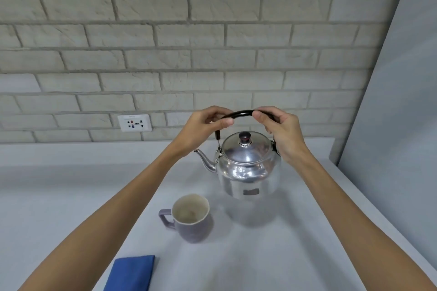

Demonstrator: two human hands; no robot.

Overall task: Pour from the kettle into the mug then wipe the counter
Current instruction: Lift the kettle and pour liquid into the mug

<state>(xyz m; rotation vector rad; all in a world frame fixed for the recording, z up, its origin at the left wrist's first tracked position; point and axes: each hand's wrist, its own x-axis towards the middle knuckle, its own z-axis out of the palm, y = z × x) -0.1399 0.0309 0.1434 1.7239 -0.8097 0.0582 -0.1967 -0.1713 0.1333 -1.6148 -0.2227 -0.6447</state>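
Note:
A shiny steel kettle [248,168] with a lid and a dark knob hangs just above the grey counter [295,231], its spout pointing left. My left hand [203,129] and my right hand [281,132] both grip its black arched handle, one at each end. In front of the kettle, slightly left, stands a purple mug [191,217] with a cream inside, handle to the left; it looks empty. A folded blue cloth [131,273] lies at the near edge, left of the mug.
A pale brick wall runs behind the counter, with a white power socket [134,123] low on it, left of the kettle. A plain grey panel [397,101] closes off the counter's right side.

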